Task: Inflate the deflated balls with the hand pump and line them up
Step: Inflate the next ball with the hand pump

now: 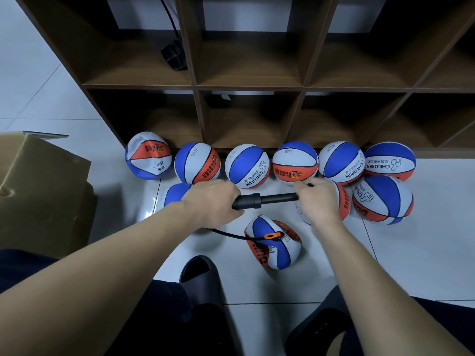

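Note:
A black hand pump lies level between my hands. My left hand grips its barrel, and my right hand grips the handle end with the rod partly drawn out. The pump's black hose runs down to an orange connector on a half-flat blue, white and orange ball on the floor below my hands. Several rounder balls stand in a row against the shelf base. A crumpled ball sits at the row's left end.
A dark wooden cube shelf fills the back. A cardboard box stands at the left. More balls lie at the right and one under my left wrist. My knees and black slippers are at the bottom on white tiles.

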Demonstrator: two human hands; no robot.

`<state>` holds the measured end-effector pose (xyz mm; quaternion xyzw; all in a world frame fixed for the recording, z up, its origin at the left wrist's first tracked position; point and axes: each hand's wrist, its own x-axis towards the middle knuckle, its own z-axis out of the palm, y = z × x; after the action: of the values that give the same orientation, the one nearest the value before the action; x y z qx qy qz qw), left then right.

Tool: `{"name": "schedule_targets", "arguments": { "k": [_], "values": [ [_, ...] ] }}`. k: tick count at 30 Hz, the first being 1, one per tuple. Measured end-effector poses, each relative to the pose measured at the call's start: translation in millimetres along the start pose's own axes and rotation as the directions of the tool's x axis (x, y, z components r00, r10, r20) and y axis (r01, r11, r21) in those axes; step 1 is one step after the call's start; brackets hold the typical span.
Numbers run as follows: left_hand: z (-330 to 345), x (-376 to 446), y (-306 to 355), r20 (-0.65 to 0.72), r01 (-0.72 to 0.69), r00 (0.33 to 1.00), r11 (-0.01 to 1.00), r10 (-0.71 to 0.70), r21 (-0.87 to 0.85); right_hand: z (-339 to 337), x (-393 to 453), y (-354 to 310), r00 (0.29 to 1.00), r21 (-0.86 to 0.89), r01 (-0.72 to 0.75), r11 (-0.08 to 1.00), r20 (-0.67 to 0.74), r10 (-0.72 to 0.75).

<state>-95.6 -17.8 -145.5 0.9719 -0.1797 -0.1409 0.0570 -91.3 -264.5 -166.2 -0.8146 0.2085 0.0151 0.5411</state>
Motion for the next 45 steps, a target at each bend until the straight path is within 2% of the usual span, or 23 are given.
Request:
{"name": "schedule_targets", "arguments": {
  "k": [4, 10, 14, 20, 27, 32, 38, 45],
  "values": [
    [1.4, -0.2, -5.8, -0.018, -0.003, 1.0, 0.998, 0.004, 0.063, -16.7, 8.2, 8.2, 0.997, 0.05, -0.08, 0.996, -0.001, 0.08],
    [11.3, -0.1, -4.1, -0.008, -0.004, 1.0, 0.998, 0.005, 0.069, 17.4, -15.1, 4.9, 0.998, -0.095, -0.007, 0.995, -0.061, 0.002],
    [10.2, 0.1, 0.0, -0.019, -0.019, 1.0, 0.998, 0.02, 0.055, 38.9, -29.0, -0.4, 0.996, -0.06, 0.044, 0.997, -0.078, -0.049],
    [11.2, -1.8, 7.9, -0.015, -0.025, 1.0, 0.996, 0.026, 0.084, 62.3, -43.6, 1.3, 0.999, -0.051, 0.045, 0.998, -0.026, -0.046],
    [13.9, -2.2, 10.5, 0.015, -0.035, 0.999, 0.999, 0.035, 0.018, 61.6, -44.2, 0.5, 0.998, -0.061, 0.066, 0.996, -0.008, -0.067],
    [8.7, -1.2, 9.1, -0.006, -0.027, 1.0, 0.997, 0.026, -0.066, 35.5, -24.9, -7.2, 0.995, -0.052, 0.092, 0.994, 0.043, -0.09],
    [2.0, -0.5, -8.1, -0.018, 0.006, 1.0, 0.999, -0.006, -0.038, -12.0, 6.5, -2.3, 0.998, 0.036, 0.023, 0.999, -0.051, -0.021],
    [6.0, -0.8, -0.2, -0.014, -0.016, 1.0, 0.998, 0.017, 0.053, 29.5, -24.5, 1.3, 0.994, -0.005, 0.031, 0.999, -0.101, -0.032]
  ]
}}
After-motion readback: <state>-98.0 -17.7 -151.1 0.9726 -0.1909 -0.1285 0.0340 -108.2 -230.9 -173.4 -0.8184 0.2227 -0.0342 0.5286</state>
